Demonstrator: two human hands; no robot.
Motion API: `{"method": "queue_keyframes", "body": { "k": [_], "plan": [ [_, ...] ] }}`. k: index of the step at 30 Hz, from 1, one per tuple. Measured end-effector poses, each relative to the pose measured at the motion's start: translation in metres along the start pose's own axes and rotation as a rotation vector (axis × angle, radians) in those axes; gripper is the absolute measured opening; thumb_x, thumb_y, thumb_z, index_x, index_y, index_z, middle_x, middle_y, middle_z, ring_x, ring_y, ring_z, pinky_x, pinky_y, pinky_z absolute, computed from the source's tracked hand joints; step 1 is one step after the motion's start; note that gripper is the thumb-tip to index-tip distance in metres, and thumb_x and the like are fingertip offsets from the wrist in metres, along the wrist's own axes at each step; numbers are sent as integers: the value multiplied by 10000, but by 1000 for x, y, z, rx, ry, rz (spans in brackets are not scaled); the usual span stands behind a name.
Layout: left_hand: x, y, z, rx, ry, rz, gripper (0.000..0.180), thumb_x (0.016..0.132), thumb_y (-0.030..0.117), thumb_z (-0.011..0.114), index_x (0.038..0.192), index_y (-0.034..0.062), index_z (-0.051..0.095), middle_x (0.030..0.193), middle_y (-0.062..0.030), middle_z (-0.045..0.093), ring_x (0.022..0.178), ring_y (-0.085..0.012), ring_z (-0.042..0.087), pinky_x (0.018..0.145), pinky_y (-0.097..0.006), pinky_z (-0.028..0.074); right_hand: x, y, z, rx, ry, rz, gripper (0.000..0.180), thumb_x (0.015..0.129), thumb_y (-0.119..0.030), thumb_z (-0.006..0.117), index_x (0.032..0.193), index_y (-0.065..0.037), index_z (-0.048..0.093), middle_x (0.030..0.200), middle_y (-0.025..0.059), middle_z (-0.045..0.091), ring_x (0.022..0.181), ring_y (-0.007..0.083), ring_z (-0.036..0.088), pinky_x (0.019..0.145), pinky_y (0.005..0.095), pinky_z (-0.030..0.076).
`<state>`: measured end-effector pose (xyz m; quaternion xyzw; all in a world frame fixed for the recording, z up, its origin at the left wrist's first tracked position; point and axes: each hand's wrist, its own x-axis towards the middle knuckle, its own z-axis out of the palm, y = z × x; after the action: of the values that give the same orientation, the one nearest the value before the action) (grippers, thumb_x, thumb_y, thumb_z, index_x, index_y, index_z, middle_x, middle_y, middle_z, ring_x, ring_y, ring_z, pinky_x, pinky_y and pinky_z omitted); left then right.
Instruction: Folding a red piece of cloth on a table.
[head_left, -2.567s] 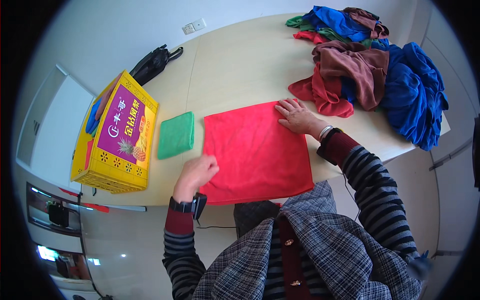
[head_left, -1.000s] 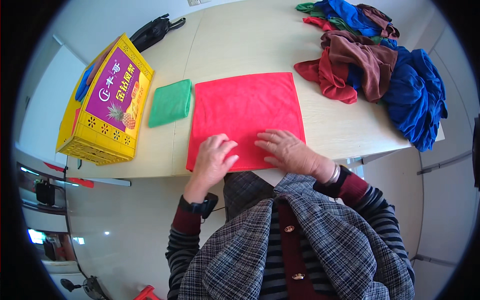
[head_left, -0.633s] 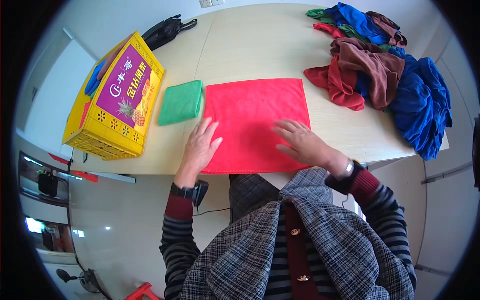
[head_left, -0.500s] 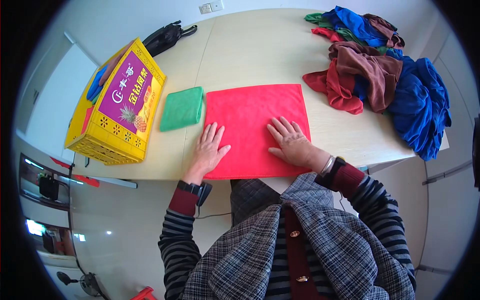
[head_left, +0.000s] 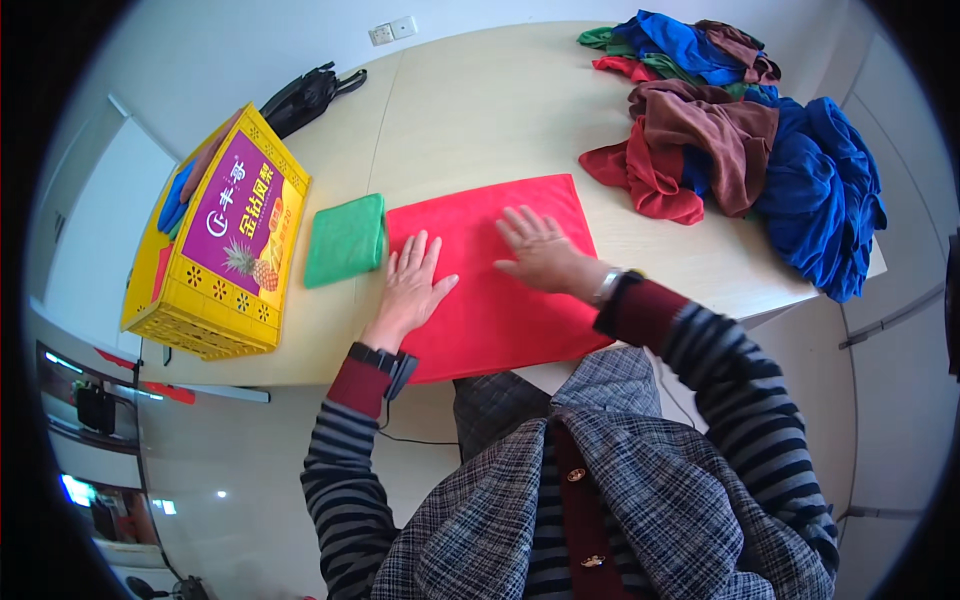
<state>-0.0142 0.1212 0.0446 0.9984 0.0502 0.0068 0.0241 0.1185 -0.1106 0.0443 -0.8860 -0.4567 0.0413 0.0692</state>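
A red cloth (head_left: 500, 325) lies spread flat on the table, its near edge at the table's front edge. My left hand (head_left: 407, 287) rests on the cloth's left side, fingers stretched out and pointing away from me. Over the middle to upper right of the cloth is my right hand (head_left: 540, 252), palm down with fingers spread and slightly blurred. Neither hand grips anything. Just left of the red cloth sits a folded green cloth (head_left: 345, 240), close to its left edge.
A yellow plastic crate (head_left: 215, 250) with folded cloths inside stands at the left. Behind it lies a black bag (head_left: 303, 98). Crumpled brown (head_left: 715, 140), red, green and blue cloths (head_left: 820, 200) are heaped at the right, the blue hanging near the table's corner.
My right hand has slid up and to the left across the red cloth. My left hand stays on the cloth's left side. The whole view has tilted slightly.
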Motion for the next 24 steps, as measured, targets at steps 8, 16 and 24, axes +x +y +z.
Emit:
{"method": "queue_keyframes", "body": {
  "k": [8, 16, 24],
  "plan": [
    [10, -18, 23, -6, -46, -7, 777, 1030, 562, 414, 1604, 69, 239, 1682, -175, 174, 1563, -316, 145, 1253, -494, 128, 9, 63, 26, -8, 60, 37, 818, 1020, -592, 385, 1595, -26, 248, 1671, 189, 205, 1557, 365, 150, 1246, 534, 141],
    [60, -21, -6, 42, -100, -62, 768, 1031, 546, 415, 1607, 71, 233, 1688, -161, 157, 1564, -309, 136, 1250, -499, 146, 53, 49, -1, -120, 31, 107, 800, 1019, -598, 395, 1599, -65, 256, 1665, 184, 224, 1551, 367, 167, 1228, 556, 192],
    [112, -24, 30, 22, -65, -34, 732, 1029, 550, 408, 1607, 127, 259, 1679, -142, 198, 1558, -327, 145, 1234, -552, 153, 112, 14, 23, 23, 89, -18, 752, 1013, -560, 418, 1577, -75, 309, 1632, 161, 308, 1519, 381, 246, 1213, 557, 225]
  ]
}}
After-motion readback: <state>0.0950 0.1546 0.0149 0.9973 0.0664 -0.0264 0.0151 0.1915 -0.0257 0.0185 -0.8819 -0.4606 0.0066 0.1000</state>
